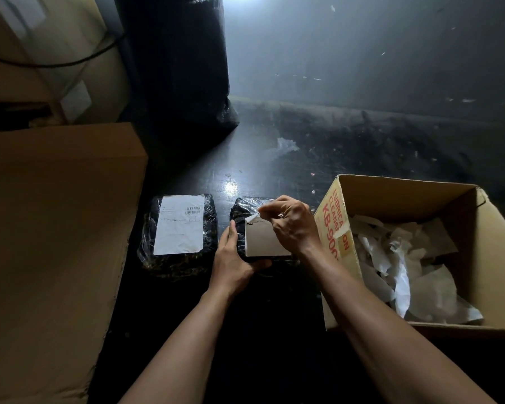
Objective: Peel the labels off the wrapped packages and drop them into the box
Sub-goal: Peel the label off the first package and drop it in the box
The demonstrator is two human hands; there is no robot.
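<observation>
Two dark packages wrapped in clear plastic lie side by side on the dark floor. The left package [179, 259] carries a whole white label [179, 224]. My left hand [231, 259] grips the near left edge of the right package [241, 212]. Its white label [264, 239] is lifted at the top left corner, and my right hand [292, 224] pinches that curled corner between thumb and fingers. An open cardboard box [484, 258] with red print stands to the right, holding several crumpled peeled labels [403, 266].
A large closed cardboard box [53, 228] fills the left side, close beside the left package. A tall black wrapped bundle [184, 74] stands behind, with pale boxes [50, 53] at the far left. The dark floor [362, 147] beyond is littered with small scraps.
</observation>
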